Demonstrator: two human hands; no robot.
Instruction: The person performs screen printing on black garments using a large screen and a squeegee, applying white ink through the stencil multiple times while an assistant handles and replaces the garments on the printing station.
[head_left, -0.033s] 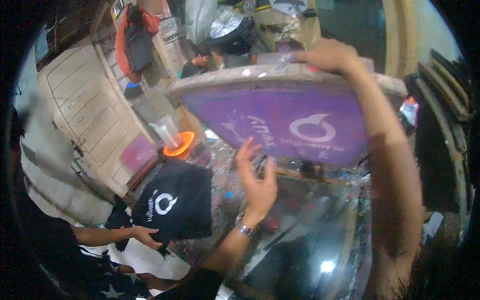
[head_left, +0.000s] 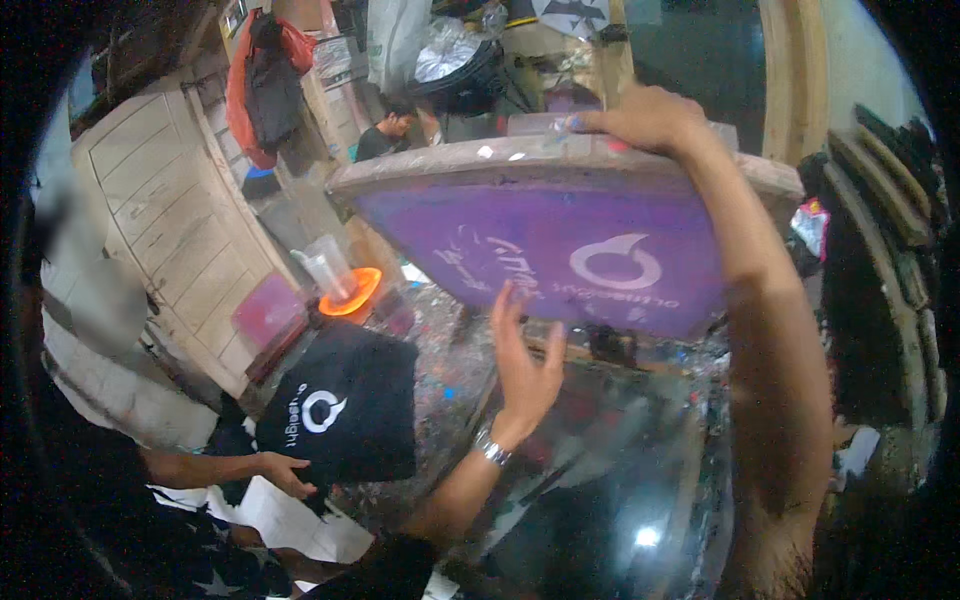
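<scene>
My right hand (head_left: 650, 118) is closed over the top edge of a tilted, raised screen-printing frame (head_left: 420, 165). The frame's purple mesh (head_left: 520, 215) carries a pale ring-shaped design and some lettering. My left hand (head_left: 528, 388) wears a metal wristwatch (head_left: 491, 448). Its fingers are apart and hold nothing, just in front of the mesh's lower edge; contact cannot be told. At the left, another person's hand (head_left: 288, 473) holds a piece of black fabric (head_left: 375, 425) printed with a similar white ring. Below the frame lies a dark, glossy work surface (head_left: 610, 520).
An orange dish (head_left: 368, 293) and a clear plastic cup (head_left: 328, 270) stand beyond the black fabric. The tabletop strip (head_left: 440, 330) is paint-spattered. Several frames (head_left: 885, 240) lean at the right wall. Another person (head_left: 385, 138) is in the background, near a hanging jacket (head_left: 268, 90).
My left hand has shifted slightly right along the lower edge of the mesh, its fingers spread a little more. The whole view has moved slightly. My right hand keeps its hold.
</scene>
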